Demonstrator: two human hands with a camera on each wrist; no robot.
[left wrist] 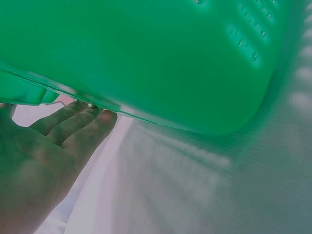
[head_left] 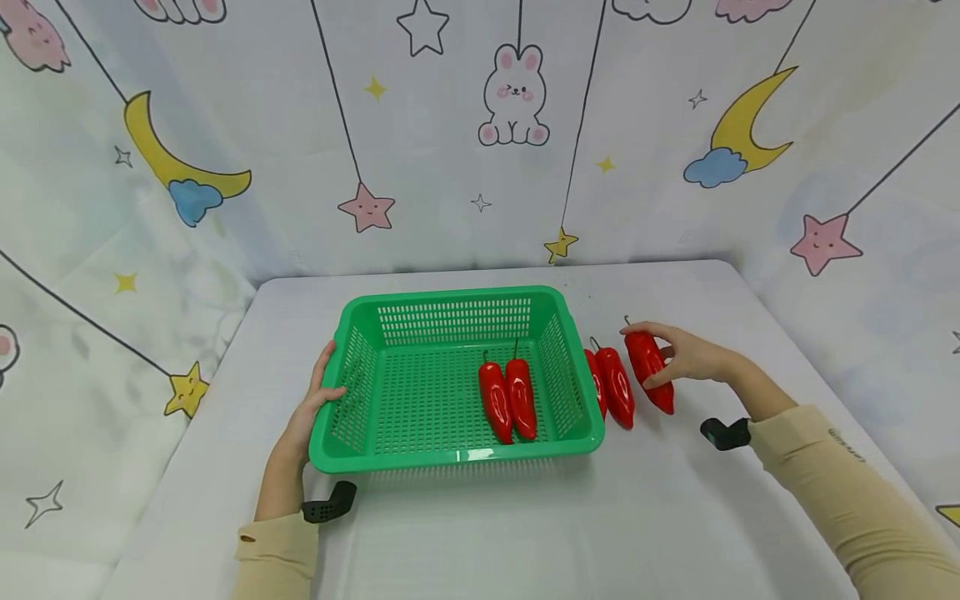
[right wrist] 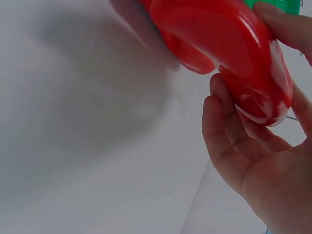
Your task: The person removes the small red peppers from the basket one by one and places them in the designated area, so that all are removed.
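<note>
A green plastic basket [head_left: 420, 462] stands on the white table with two red chili peppers [head_left: 496, 404] lying in its right half. At the basket's left side, my left hand [head_left: 303, 417] holds the rim, thumb over the edge and fingers along the outside. In the left wrist view, those fingers [left wrist: 90, 129] touch the green wall from below the rim. To the right of the basket, my right hand [head_left: 693, 357] grips a glossy red chili pepper [head_left: 647, 358] between thumb and fingers. In the right wrist view this pepper [right wrist: 229, 39] shows close up, its lower end among the fingertips.
Two more red chili peppers lie against the basket's right outer side; the nearer one [head_left: 615, 387] shows whole, the other [head_left: 596, 375] is partly hidden by the rim. A patterned cloth backdrop [head_left: 465, 225] rises behind and beside the table [head_left: 480, 533].
</note>
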